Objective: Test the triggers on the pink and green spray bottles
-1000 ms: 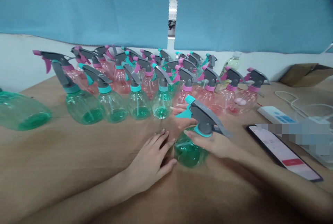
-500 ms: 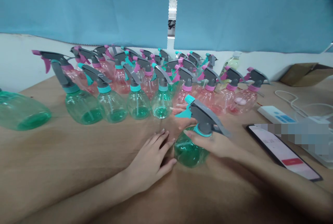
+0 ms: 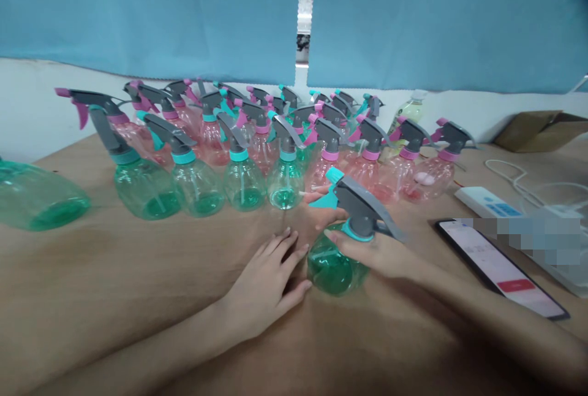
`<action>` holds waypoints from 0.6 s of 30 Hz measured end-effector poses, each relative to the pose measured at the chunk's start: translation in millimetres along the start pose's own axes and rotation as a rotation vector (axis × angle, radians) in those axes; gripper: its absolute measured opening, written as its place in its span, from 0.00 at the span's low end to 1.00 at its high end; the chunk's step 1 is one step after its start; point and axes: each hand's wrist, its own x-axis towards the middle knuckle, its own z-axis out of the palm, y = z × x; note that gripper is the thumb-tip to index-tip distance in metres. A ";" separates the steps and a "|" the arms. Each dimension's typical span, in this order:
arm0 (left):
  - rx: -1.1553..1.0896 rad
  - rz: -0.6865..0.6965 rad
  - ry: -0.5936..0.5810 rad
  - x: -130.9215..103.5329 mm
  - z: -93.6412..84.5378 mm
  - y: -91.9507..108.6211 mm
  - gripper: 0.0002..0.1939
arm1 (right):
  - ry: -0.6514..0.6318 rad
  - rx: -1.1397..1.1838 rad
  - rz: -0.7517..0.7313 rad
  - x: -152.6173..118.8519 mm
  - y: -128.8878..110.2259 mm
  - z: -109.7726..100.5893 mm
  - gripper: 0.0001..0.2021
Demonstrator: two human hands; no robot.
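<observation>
My right hand (image 3: 367,251) is around the shoulder of a green spray bottle (image 3: 337,270), thumb in front and some fingers behind it. The bottle has a grey head with a turquoise nozzle, trigger and collar, and it stands on the table. Just left of the bottle, my left hand (image 3: 271,276) rests palm down with its fingers spread, holding nothing. Behind both hands, several more green spray bottles (image 3: 245,190) with turquoise collars stand in a row. Pink spray bottles (image 3: 361,178) with pink collars continue that row to the right.
More pink and green bottles crowd the back of the wooden table (image 3: 160,304). A green bottle body (image 3: 41,197) lies at the left edge. To the right are a phone (image 3: 500,267), a white power strip (image 3: 487,201) with cables, and a brown box (image 3: 537,131). A blue curtain (image 3: 151,10) hangs behind.
</observation>
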 end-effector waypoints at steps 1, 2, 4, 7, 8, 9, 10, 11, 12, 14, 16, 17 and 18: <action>0.000 -0.001 0.000 0.0 0.1 -0.1 0.28 | -0.013 0.015 0.004 0.1 -0.3 -0.5 0.21; 0.000 0.000 0.000 0.0 0.3 -0.2 0.28 | -0.031 0.033 0.007 0.2 -0.3 -0.9 0.22; 0.001 0.002 0.001 -0.1 0.8 -0.6 0.28 | -0.072 0.073 0.013 0.0 0.4 -1.6 0.25; 0.002 -0.001 -0.004 0.1 1.1 -1.0 0.28 | -0.108 0.123 0.018 0.1 2.0 -1.6 0.26; 0.002 0.000 -0.006 0.2 1.0 -1.0 0.28 | -0.112 0.134 0.018 0.3 2.3 -1.4 0.27; 0.001 0.000 -0.006 0.3 0.9 -1.0 0.28 | -0.113 0.142 0.019 0.4 2.4 -1.1 0.27; -0.001 0.001 -0.005 0.3 0.7 -0.9 0.28 | -0.110 0.148 0.021 0.5 2.1 -0.9 0.27; -0.004 0.000 -0.002 0.2 0.4 -0.9 0.27 | -0.103 0.149 0.027 0.5 1.5 -0.7 0.26; -0.007 0.000 -0.001 0.1 0.1 -0.8 0.27 | -0.093 0.145 0.038 0.4 0.6 -0.7 0.25; -0.014 0.003 -0.001 -0.3 -0.3 -0.7 0.27 | -0.070 0.131 0.063 0.1 -1.8 -0.9 0.23; -0.015 0.005 -0.001 -0.6 -0.4 -0.8 0.28 | -0.043 0.114 0.073 -0.1 -4.3 -1.4 0.21; -0.013 0.006 -0.002 -0.6 -0.3 -0.9 0.28 | -0.030 0.105 0.070 -0.1 -5.4 -1.7 0.20; -0.010 0.004 0.001 -0.6 0.0 -1.0 0.28 | -0.017 0.096 0.064 -0.1 -6.5 -2.1 0.18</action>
